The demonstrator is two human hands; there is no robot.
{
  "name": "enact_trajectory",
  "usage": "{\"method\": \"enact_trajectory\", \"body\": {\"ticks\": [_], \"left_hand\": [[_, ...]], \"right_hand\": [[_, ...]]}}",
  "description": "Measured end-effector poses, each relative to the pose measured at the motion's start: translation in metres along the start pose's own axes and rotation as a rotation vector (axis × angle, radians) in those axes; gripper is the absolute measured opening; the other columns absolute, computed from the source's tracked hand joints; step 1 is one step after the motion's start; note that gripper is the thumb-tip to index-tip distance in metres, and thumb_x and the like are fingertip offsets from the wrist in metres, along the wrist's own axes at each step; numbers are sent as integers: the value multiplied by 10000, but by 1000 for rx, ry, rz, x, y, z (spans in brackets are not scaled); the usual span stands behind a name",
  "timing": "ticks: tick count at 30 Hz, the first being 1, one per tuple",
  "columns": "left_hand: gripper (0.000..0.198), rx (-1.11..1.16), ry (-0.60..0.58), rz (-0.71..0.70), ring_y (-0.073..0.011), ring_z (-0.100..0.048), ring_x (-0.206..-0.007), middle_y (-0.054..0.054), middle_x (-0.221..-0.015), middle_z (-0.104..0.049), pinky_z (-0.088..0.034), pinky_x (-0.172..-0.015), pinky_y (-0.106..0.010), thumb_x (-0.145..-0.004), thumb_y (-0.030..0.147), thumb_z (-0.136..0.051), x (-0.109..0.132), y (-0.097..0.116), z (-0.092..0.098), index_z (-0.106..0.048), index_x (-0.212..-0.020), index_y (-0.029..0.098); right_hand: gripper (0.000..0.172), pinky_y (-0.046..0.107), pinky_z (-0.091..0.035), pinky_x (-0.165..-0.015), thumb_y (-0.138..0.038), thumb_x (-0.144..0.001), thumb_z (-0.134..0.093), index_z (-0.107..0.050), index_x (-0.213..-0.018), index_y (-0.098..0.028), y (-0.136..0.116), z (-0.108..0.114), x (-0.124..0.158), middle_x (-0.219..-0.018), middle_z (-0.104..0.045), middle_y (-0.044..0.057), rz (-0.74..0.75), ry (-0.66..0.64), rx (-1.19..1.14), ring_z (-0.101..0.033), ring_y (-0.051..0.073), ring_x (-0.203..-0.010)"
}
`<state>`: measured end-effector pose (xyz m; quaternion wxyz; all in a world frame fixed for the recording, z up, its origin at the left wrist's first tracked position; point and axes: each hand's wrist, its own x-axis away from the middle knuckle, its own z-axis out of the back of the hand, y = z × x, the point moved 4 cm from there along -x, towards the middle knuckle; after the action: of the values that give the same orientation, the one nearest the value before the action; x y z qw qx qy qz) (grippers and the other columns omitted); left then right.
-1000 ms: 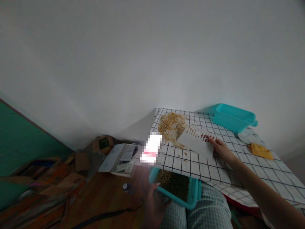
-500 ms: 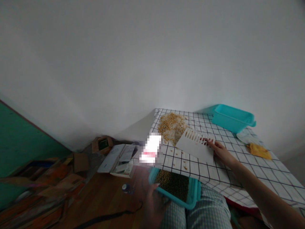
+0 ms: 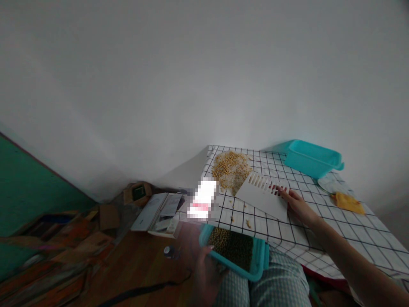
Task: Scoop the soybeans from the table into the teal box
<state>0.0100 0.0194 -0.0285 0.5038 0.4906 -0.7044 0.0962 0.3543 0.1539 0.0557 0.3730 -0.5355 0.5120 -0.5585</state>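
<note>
My right hand (image 3: 297,204) grips the right edge of a white slotted plastic scraper (image 3: 262,196) that lies tilted on the checked tablecloth (image 3: 319,230). Just left of the scraper is a heap of yellow beans mixed with white grains (image 3: 230,169), with a few stray beans (image 3: 247,222) nearer the table edge. My left hand (image 3: 207,264) holds a teal tray (image 3: 255,266) of beans below the table's near edge, over my lap; its fingers are dim and wrapped on the tray's rim.
An empty teal tub (image 3: 313,158) stands at the table's back right, with a yellow cloth (image 3: 349,203) beside it. Books and papers (image 3: 159,211), cardboard boxes (image 3: 108,215) and a small bottle (image 3: 171,251) lie on the wooden floor at the left.
The scraper has slid a little left and toward the bean heap with my right hand on it. The tray in my left hand has stayed in place.
</note>
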Motion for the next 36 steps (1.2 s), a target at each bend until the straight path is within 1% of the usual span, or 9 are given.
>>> {"method": "enact_trajectory", "body": {"ticks": [7,12,15,18,21,24,28,31,36], "left_hand": [[100,2,-37,-3,-269,-825,-773,-103,-913,-870,-673,-818,-406,-1114,235,-613,-7,-2,5,-698,-1118,180],[78,-16,-23,-1,-246,-801,-717,-66,-884,-863,-678,-815,-406,-1109,228,-608,-4,-1,3,-683,-1111,207],[92,-28,-21,7,-250,-803,-723,-60,-868,-856,-676,-810,-405,-1105,239,-608,-4,0,3,-692,-1118,203],[71,-35,-45,22,-254,-800,-727,-59,-876,-860,-667,-811,-409,-1087,252,-633,-10,-1,6,-687,-1110,213],[86,-22,-56,48,-268,-819,-791,-93,-957,-884,-647,-787,-409,-1080,275,-654,-19,-4,14,-687,-1128,211],[124,14,-78,39,-299,-839,-861,-109,-1020,-894,-638,-764,-423,-1063,265,-687,-26,-7,19,-693,-1178,217],[105,1,-91,25,-278,-813,-786,-99,-973,-880,-627,-722,-396,-1053,251,-703,-23,-6,17,-690,-1152,216],[108,-4,-60,26,-271,-813,-763,-85,-923,-870,-636,-721,-383,-1075,243,-678,-18,-4,13,-691,-1178,211],[227,-24,-74,22,-256,-776,-688,-102,-920,-866,-641,-703,-387,-1081,263,-654,-16,-2,11,-702,-1290,186]], "right_hand": [[414,350,-716,-708,-645,-887,-988,-855,-946,-257,10,-10,2,-957,-921,58,11,-101,37,-855,265,-790],[528,386,-722,-792,-744,-836,-988,-877,-975,-248,12,-11,2,-997,-926,88,21,-129,64,-882,315,-916],[523,396,-723,-886,-740,-834,-987,-876,-983,-251,10,-11,-1,-1052,-929,93,71,-96,64,-882,332,-1054],[423,399,-720,-928,-657,-871,-981,-869,-981,-264,8,-17,-3,-1060,-927,86,78,-67,60,-874,334,-1118],[366,394,-726,-875,-607,-905,-966,-859,-986,-266,10,-28,-2,-1008,-915,81,30,-108,16,-876,317,-1030],[424,348,-713,-810,-639,-869,-999,-855,-988,-259,14,-36,-1,-978,-901,63,8,-139,-20,-854,268,-903],[512,309,-674,-727,-707,-861,-993,-864,-992,-229,17,-40,5,-963,-887,61,9,-166,63,-801,226,-808],[503,317,-655,-703,-710,-864,-984,-865,-992,-238,17,-44,16,-922,-873,51,7,-177,88,-784,233,-798],[569,328,-605,-658,-799,-827,-967,-862,-924,-249,17,-50,39,-860,-842,36,-5,-194,180,-726,239,-753]]}}
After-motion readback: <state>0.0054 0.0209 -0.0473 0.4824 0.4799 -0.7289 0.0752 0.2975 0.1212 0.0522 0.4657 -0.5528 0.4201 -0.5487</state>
